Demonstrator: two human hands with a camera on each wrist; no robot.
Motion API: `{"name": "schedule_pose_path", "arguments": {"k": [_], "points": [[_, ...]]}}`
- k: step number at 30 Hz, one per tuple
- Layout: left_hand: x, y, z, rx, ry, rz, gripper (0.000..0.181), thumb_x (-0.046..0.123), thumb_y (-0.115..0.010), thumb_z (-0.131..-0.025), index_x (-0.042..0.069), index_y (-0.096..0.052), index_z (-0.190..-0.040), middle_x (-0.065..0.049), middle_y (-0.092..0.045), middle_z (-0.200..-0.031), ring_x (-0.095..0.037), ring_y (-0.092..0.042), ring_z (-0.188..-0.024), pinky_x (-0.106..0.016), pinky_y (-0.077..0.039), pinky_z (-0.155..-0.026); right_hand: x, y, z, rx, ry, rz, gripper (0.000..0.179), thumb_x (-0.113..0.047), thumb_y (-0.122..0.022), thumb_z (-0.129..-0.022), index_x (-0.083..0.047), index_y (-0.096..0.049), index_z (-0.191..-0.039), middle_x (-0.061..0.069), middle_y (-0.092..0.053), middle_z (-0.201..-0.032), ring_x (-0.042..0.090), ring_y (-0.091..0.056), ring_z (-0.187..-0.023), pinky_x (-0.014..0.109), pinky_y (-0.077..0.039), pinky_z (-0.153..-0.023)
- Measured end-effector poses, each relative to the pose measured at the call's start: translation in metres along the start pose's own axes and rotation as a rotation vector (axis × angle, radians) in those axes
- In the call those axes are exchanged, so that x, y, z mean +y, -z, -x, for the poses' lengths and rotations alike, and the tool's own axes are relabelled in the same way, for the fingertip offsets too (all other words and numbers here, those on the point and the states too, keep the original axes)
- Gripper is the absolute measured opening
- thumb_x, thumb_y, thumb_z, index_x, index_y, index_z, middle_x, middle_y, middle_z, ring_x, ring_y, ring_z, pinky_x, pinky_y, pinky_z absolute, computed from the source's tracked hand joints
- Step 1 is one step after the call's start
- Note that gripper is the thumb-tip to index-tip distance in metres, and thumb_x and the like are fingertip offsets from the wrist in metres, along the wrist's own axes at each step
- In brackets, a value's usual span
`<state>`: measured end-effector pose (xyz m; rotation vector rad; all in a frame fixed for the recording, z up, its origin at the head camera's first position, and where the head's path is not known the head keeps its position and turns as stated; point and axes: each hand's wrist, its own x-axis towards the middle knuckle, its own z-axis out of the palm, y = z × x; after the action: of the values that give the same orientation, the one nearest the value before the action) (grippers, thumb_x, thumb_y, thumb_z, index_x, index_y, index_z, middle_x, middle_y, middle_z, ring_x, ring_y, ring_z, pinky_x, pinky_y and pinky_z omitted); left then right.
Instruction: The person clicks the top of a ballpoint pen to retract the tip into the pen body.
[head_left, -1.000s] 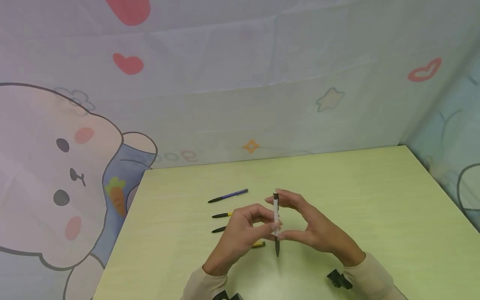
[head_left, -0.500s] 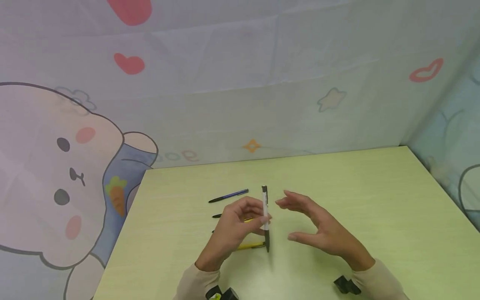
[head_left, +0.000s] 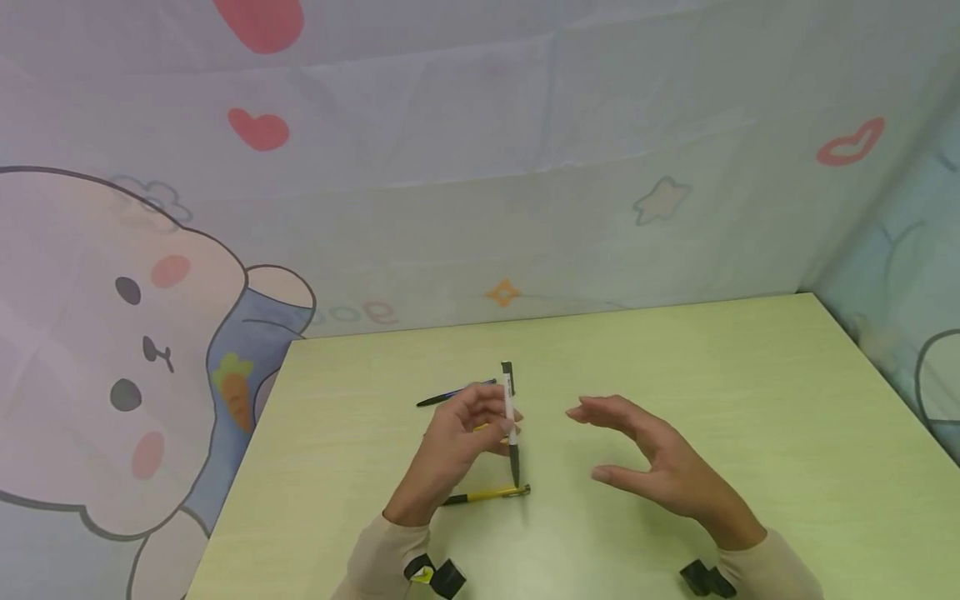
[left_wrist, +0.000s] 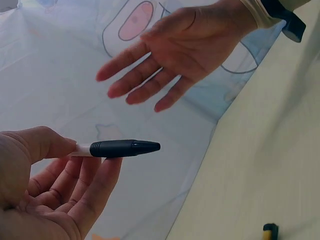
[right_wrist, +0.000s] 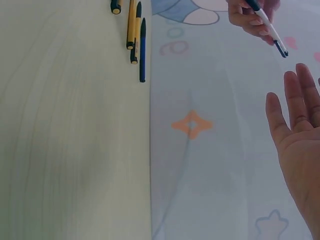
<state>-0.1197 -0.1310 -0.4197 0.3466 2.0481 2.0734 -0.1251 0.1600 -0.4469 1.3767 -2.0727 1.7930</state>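
Note:
My left hand (head_left: 459, 437) pinches a white pen with a black grip and black clip (head_left: 511, 417) between thumb and fingers, above the table. In the left wrist view the black tip end of that pen (left_wrist: 125, 148) points toward the right. My right hand (head_left: 660, 462) stands apart to the right, fingers extended and thumb spread, holding nothing. Its palm (left_wrist: 190, 50) faces the camera in the left wrist view. Under and behind the left hand lie a blue pen (head_left: 442, 397) and a yellow pen with black ends (head_left: 487, 494); other yellow pens are mostly hidden by that hand.
The pale table (head_left: 735, 375) ends at a printed cloth backdrop (head_left: 450, 208) at the back. In the right wrist view several pens, among them the blue pen (right_wrist: 143, 55), lie side by side. Black wrist cameras (head_left: 447, 578) sit on both sleeves.
The left hand has carried the white pen leftward over the other pens. The right hand, earlier touching that pen, has let go and moved right.

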Motion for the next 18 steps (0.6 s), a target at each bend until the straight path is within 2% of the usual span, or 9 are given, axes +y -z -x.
{"name": "schedule_pose_path", "arguments": {"k": [10, 15, 18], "points": [[-0.008, 0.019, -0.010, 0.036, 0.019, -0.049, 0.029, 0.005, -0.063, -0.098, 0.009, -0.060, -0.127, -0.016, -0.065, -0.116, -0.036, -0.069, -0.100, -0.047, -0.062, -0.080, 0.001, 0.007, 0.009, 0.002, 0.019, 0.000, 0.075, 0.019, -0.073, -0.079, 0.008, -0.042, -0.146, 0.016, -0.058, -0.139, 0.026, -0.056, -0.131, 0.025, -0.041, -0.113], [-0.012, 0.026, -0.015, 0.044, 0.016, -0.057, 0.031, 0.003, -0.061, -0.099, 0.005, -0.059, -0.129, -0.019, -0.064, -0.117, -0.048, -0.065, -0.104, -0.045, -0.062, -0.078, 0.001, 0.010, 0.012, 0.001, 0.035, -0.024, 0.073, 0.020, -0.072, -0.080, 0.010, -0.041, -0.146, 0.020, -0.057, -0.138, 0.028, -0.056, -0.131, 0.026, -0.041, -0.113], [-0.013, 0.033, -0.019, 0.064, 0.027, -0.076, 0.033, 0.003, -0.061, -0.098, 0.003, -0.057, -0.132, -0.021, -0.062, -0.118, -0.041, -0.067, -0.101, -0.044, -0.062, -0.078, 0.001, 0.012, 0.013, 0.003, 0.047, -0.032, 0.073, 0.020, -0.071, -0.080, 0.011, -0.041, -0.146, 0.019, -0.057, -0.138, 0.027, -0.056, -0.131, 0.027, -0.041, -0.113]]}}
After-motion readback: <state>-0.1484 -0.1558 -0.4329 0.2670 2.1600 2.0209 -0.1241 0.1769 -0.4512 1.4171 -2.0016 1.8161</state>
